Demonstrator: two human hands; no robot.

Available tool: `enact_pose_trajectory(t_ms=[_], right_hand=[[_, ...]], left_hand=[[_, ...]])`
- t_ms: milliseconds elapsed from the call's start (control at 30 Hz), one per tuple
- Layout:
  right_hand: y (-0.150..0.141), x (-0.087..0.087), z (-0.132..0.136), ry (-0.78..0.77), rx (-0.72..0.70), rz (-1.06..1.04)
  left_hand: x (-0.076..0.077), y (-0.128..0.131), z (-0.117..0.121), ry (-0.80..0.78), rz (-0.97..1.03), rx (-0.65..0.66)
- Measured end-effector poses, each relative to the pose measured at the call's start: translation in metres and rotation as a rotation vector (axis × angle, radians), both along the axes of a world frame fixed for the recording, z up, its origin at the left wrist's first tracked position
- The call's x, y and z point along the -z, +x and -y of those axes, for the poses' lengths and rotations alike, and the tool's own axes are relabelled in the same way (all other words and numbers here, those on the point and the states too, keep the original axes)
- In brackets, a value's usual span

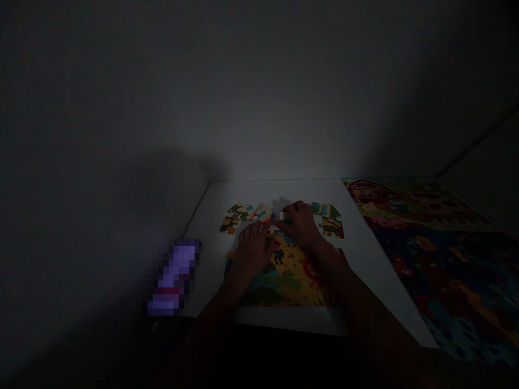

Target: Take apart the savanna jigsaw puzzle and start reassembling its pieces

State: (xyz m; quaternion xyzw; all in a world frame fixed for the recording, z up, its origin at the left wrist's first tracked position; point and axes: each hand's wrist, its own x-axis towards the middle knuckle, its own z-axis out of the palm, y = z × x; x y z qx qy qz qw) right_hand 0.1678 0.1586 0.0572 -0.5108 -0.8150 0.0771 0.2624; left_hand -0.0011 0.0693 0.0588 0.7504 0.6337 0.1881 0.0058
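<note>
A partly joined jigsaw puzzle [290, 275] with a yellow and green animal scene lies on a white board [365, 292]. My left hand [253, 246] rests over its upper left part, fingers spread and lying on the pieces. Across from it, my right hand [302, 224] is closed, thumb and forefinger around a puzzle piece [283, 215] at the puzzle's upper edge. My fingers hide much of that piece. Beyond my left fingertips is a pale loose piece [263, 212]. The light is dim, so fine detail is hard to make out.
Loose pieces lie at the upper left [230, 223] and the upper right [332, 227]. To the right are a farm picture [413, 202] and a dark blue picture [454, 281]. A blurred-out lit phone-like object [174, 278] is at the left edge. A pale wall [275, 108] stands behind.
</note>
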Motion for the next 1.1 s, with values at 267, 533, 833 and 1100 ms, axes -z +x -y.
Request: enact_pose_trajectory(t_ms=[267,533,833,1100], right_hand=[[0.021,-0.016,0.007,-0.356,-0.2,-0.352],[0.021,-0.027,0.006,-0.627,-0.29,-0.705],[0.024,-0.034,0.005,-0.624,-0.124,-0.951],[0.031,-0.012,-0.007,-0.395,0.116,-0.872]], left_hand=[[-0.007,0.004,-0.006,-0.018,-0.03,-0.029],[-0.009,0.003,-0.027,0.015,-0.029,0.048],[-0.029,-0.005,-0.026,0.008,-0.028,0.059],[-0.044,-0.012,-0.046,-0.184,-0.008,0.046]])
